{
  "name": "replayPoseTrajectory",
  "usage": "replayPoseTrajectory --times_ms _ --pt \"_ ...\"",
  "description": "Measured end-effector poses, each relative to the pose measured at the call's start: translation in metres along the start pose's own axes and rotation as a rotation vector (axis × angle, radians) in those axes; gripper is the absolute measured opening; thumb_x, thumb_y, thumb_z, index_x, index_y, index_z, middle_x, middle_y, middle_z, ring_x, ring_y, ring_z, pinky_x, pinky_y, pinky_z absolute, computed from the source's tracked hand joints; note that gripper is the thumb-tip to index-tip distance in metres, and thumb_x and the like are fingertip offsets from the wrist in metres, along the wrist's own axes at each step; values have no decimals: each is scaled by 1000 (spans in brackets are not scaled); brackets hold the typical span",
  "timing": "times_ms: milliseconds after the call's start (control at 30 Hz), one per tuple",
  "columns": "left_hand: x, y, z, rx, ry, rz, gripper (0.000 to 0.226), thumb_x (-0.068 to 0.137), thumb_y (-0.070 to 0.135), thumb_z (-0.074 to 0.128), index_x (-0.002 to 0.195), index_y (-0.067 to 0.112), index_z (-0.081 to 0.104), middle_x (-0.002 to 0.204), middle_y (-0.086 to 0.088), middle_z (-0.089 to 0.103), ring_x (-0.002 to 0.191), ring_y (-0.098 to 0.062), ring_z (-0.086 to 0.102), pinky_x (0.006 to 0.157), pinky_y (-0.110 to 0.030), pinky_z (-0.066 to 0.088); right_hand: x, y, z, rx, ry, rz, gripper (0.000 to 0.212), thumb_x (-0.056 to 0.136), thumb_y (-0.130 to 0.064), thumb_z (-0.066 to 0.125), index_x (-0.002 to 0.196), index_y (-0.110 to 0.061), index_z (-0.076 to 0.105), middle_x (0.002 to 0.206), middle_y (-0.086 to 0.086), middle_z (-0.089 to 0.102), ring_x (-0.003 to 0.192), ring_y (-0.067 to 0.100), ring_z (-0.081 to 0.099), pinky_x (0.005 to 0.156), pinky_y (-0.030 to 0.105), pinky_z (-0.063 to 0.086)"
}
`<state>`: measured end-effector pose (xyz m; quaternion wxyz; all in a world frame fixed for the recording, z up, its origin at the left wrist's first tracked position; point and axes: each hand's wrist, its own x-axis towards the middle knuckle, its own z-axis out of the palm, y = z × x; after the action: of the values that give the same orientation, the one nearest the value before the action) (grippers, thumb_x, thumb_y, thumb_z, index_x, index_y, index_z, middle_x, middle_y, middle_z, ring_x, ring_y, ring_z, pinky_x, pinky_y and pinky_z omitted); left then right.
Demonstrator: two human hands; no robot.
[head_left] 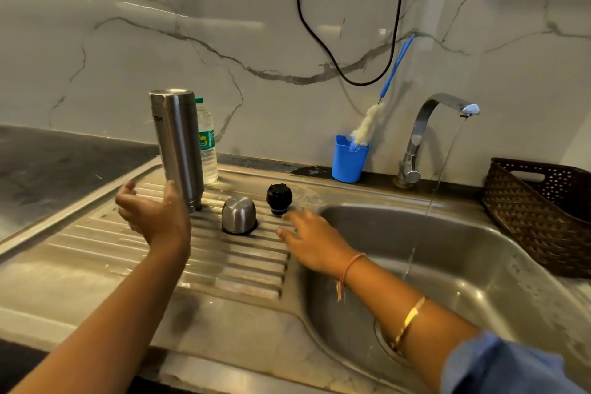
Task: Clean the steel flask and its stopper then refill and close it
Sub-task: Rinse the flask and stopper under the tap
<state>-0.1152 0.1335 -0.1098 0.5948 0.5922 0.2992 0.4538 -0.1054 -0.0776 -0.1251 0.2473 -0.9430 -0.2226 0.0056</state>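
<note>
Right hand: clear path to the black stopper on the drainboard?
Probably yes. The right hand lies open just short of the black stopper, with nothing between them; the steel cap stands off to the side.

You stood in a home kitchen: steel sink (463,233), ribbed drainboard (224,265) left of it, tap (428,125) behind it, marble-veined wall (224,9) beyond.

back of drainboard: tall steel flask (177,144) stands mouth-down, clear plastic water bottle (208,144) just behind it; domed steel cap (239,215) and round black stopper (279,198) to its right, narrow gaps between.
front of drainboard: ribbed steel drainboard (230,269) open toward the near edge.
hands: left hand (150,214) crowds the flask's left; right hand (308,235) lies just before the stopper.
basin: steel sink basin (479,265) open from above, crossed by a thin water stream (410,261).
right flank: dark woven basket (540,217) walls it in.
</note>
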Motion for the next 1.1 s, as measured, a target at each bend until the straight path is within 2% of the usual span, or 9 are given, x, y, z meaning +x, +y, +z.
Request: replayPoseTrajectory --times_ms 200,300,433,567,733,800,900,967,1100 --pt "-15 -10 -2 105 -119 306 55 89 13 59 137 7 33 142 -17 33 134 -32 31 109 -42 30 59 -3 -5 -92 65 -11 48 97 -29 45 143 -28 31 155 12 10 138 38 19 112 48 24" --pt "-13 -11 -2 143 -142 456 56 88 9 61 137 4 35 139 -20 37 131 -33 34 108 -38 29 83 -8 -6 -87 40 -8 51 96 -26 48 144 -33 31 158 9 3 142 38 12 114 49 21" --pt "-14 -12 -1 168 -194 568 57 85 6 63 135 1 36 137 -23 38 129 -36 35 108 -40 29 96 1 2 -147 -32 3 48 95 -26 47 141 -29 36 150 11 21 134 39 26 109 46 31" --pt "-18 -13 0 152 -246 689 56 84 11 60 134 -1 38 134 -23 41 127 -29 35 106 -11 16 84 16 4 -153 82 -26 42 94 -29 49 134 -27 40 136 12 36 122 34 37 102 44 38" --pt "-20 -14 -3 122 -340 767 56 83 17 57 133 -2 39 131 -24 43 122 -25 36 103 -5 17 51 66 -18 246 325 47 33 85 -25 66 115 -20 53 119 12 51 107 26 51 93 36 45" --pt "-23 -11 -4 121 -370 795 53 84 18 56 132 -1 42 130 -24 45 120 -26 38 102 -6 20 32 98 -38 455 488 190 30 85 -18 67 113 -16 56 115 11 56 101 21 53 84 30 45" --pt "-33 -8 -1 144 -415 832 42 84 16 54 123 1 50 124 -20 51 118 -28 42 103 -16 24 3 150 -69 762 675 485 32 90 -21 61 120 -14 54 120 11 55 98 21 52 68 31 48" --pt "-47 -7 4 147 -480 842 38 85 22 50 118 3 55 120 -18 55 116 -28 45 101 -23 28 -12 176 -84 914 732 610 30 92 -25 59 120 -17 52 125 10 53 101 23 51 63 29 45" --pt "-85 -5 19 167 -684 901 29 83 29 47 102 12 63 114 -12 58 107 -26 51 96 -16 31 -24 191 -90 1139 691 654 18 93 -25 57 110 -19 54 114 9 54 98 23 50 66 31 44"
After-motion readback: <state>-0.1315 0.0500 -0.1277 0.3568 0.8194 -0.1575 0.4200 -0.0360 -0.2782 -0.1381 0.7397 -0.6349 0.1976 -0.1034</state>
